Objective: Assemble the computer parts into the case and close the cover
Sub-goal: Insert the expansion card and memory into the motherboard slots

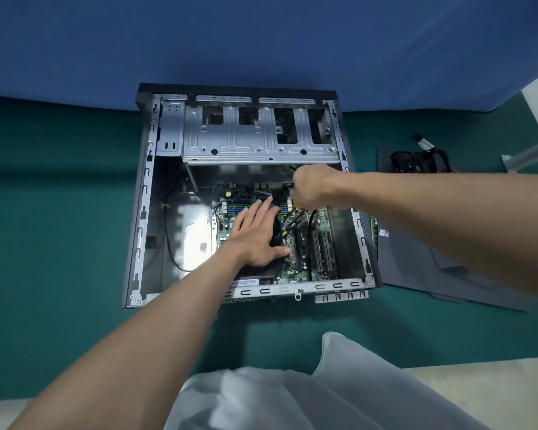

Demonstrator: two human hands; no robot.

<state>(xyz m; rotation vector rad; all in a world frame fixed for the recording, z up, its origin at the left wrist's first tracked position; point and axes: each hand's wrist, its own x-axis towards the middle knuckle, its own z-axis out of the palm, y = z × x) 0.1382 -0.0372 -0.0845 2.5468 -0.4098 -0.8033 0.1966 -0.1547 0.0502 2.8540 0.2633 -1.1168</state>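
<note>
The right grip point(312, 187) was clenched round a bundle of black cables point(310, 234) at the one-o'clock corner of the motherboard point(295, 270). The left grip point(258, 234) lay released, fingers straight and spread, flat on a black part point(276, 232) at the board's middle. Both were inside the open case point(143, 193), which lay on the green bench point(59, 212). The dark cover point(416, 259) lay flat at the case's three o'clock — just beside it.
</note>
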